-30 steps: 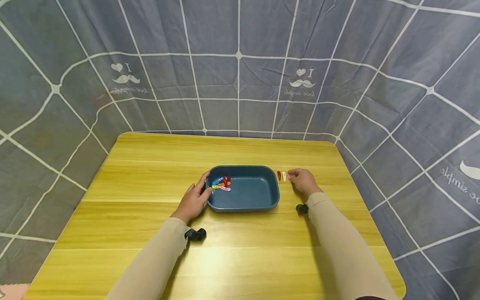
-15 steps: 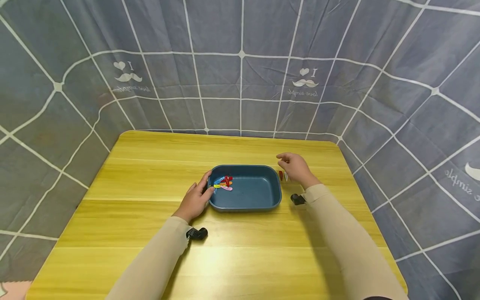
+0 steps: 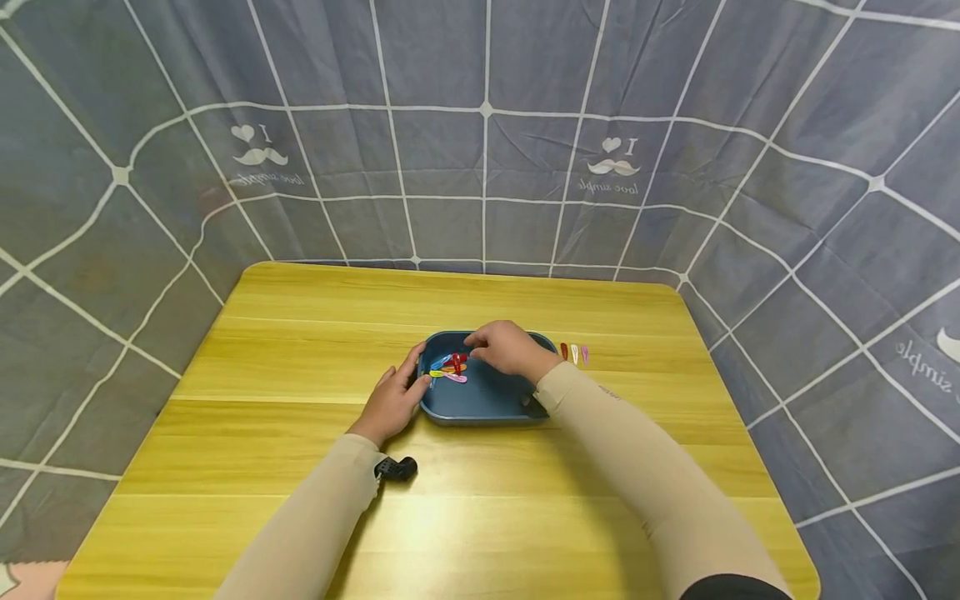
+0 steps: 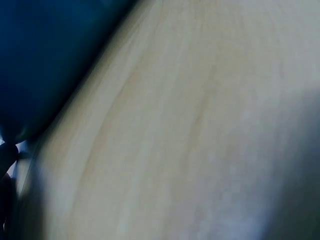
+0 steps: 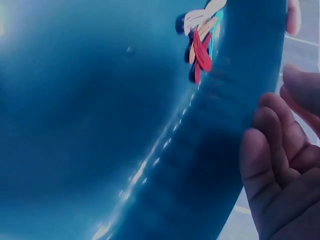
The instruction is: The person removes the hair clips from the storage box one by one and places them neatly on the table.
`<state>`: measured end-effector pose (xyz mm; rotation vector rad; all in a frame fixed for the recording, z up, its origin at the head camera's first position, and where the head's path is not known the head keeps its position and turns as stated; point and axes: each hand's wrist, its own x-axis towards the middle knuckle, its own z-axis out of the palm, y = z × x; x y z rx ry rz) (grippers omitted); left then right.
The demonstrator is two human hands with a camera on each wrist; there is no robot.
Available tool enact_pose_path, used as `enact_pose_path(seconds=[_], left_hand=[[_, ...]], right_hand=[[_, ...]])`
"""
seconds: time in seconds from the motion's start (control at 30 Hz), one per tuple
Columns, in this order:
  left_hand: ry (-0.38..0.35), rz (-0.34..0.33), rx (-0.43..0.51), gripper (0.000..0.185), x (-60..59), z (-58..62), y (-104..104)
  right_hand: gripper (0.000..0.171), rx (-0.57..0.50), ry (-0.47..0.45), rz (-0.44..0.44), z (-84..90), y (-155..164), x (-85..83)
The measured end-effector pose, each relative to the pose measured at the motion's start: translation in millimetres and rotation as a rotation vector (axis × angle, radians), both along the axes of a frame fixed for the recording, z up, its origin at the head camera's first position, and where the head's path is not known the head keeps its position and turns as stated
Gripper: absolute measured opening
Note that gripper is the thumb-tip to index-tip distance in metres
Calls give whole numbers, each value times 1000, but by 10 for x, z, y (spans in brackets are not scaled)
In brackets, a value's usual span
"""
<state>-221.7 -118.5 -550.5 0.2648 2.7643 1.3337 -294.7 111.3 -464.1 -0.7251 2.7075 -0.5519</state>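
Observation:
A dark blue rectangular tub [image 3: 487,404] stands on the wooden table. My left hand [image 3: 388,404] holds its left end, thumb over the rim and fingers along the outside. Inside, at the left end, several snap hair clips [image 3: 452,367] lie in a loose pile: blue, red, orange, yellow and pink. My right hand [image 3: 512,348] is over the tub, just right of the pile. In the right wrist view its fingers [image 5: 257,155] are loosely bent, the thumb apart, with nothing between them. The left wrist view shows mostly blurred tabletop and the tub's dark side [image 4: 45,60].
Right of the tub, a red hair clip [image 3: 564,352], a white clip [image 3: 574,353] and a pink clip [image 3: 585,354] lie in a row on the table [image 3: 480,508]. A grey checked curtain [image 3: 450,167] encloses the table's back and sides.
My right hand has let go of the pink clip at the right end of the row and moved left over the tub. The left hand stays on the tub.

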Motion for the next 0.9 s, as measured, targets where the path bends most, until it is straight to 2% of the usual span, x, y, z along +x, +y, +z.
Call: enact_pose_path(seconds=[0.47,0.73,0.9], left_hand=[[13,-7,4,55,-4,-28,-17],[26,2,-3,54,-3,-51,-10],[35,-8,-5,54,-14,-52,-16]], right_hand=[[33,29,-72,-28,-212,-268,-91],[38,100,2,24,-362,-353,-88],[35,135,70,25,-430,-385,-90]])
